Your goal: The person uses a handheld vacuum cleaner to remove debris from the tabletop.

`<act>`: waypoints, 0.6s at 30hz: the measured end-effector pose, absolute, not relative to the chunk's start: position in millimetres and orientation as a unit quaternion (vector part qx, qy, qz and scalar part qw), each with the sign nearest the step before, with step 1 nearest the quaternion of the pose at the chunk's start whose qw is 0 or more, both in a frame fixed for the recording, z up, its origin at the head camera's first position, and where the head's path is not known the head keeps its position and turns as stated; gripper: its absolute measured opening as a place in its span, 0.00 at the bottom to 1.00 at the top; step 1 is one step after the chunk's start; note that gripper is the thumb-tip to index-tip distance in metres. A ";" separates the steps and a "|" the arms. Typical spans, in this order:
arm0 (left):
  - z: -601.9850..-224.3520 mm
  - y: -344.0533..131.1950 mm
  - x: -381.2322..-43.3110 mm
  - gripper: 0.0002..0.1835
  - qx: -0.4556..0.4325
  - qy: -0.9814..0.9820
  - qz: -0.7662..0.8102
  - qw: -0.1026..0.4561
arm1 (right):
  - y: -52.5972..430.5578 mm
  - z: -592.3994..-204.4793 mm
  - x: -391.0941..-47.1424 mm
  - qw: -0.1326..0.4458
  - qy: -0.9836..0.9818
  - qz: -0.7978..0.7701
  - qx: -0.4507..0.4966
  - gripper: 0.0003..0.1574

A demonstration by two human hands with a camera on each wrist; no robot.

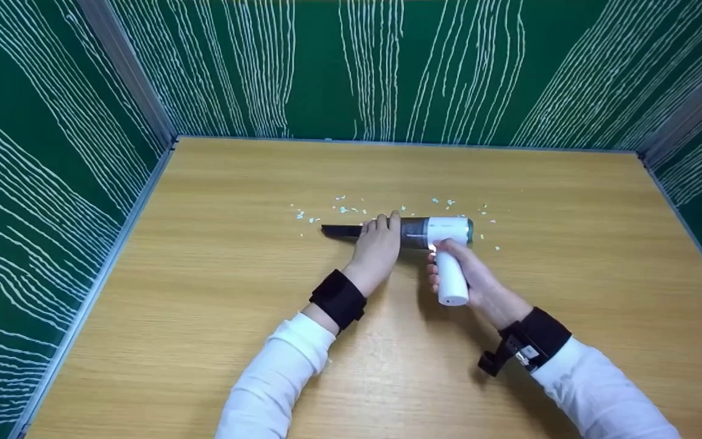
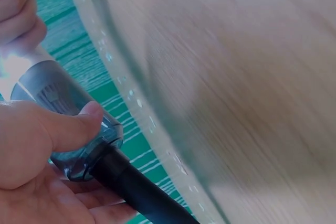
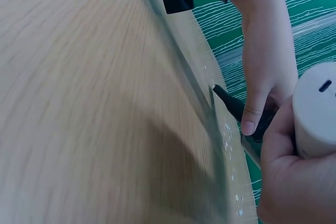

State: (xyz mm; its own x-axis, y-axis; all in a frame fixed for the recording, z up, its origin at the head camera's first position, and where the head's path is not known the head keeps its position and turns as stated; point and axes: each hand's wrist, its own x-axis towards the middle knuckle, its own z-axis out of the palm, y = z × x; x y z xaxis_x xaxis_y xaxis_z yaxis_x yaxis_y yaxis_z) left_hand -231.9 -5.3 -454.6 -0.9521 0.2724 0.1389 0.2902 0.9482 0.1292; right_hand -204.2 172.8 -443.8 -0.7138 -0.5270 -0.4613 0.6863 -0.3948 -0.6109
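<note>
A white handheld vacuum cleaner (image 1: 448, 230) with a clear dust cup and a long black crevice nozzle (image 1: 340, 231) is held over the table, its nozzle toward the left. My right hand (image 1: 473, 271) grips its white handle (image 1: 452, 280). Around the front of the dust cup, where the nozzle joins, my left hand (image 1: 378, 247) is curled; the left wrist view shows the thumb across the clear dust cup (image 2: 79, 156). Small pale paper scraps (image 1: 343, 210) lie scattered on the table just beyond the vacuum, and some show beside its rear end.
The wooden table (image 1: 235, 292) is bounded by green panels with white wavy lines (image 1: 320, 73) at the back and both sides. Grey metal posts (image 1: 138, 67) stand at the back corners. A black wrist strap with a camera (image 1: 524, 344) sits on the right wrist.
</note>
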 end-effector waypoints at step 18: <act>-452.0 -21.4 -237.5 0.25 -0.147 -0.985 -0.085 0.038 | 155.3 -443.6 -207.9 0.360 0.406 -0.832 0.114 0.17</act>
State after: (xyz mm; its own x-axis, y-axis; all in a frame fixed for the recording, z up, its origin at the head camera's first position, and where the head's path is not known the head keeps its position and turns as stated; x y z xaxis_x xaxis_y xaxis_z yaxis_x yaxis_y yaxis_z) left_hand -237.5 -21.4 -452.0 -0.9536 0.2840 0.0997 0.2968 0.9420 0.1563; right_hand -207.9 155.3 -443.6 -0.7151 -0.5060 -0.4823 0.6916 -0.4115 -0.5936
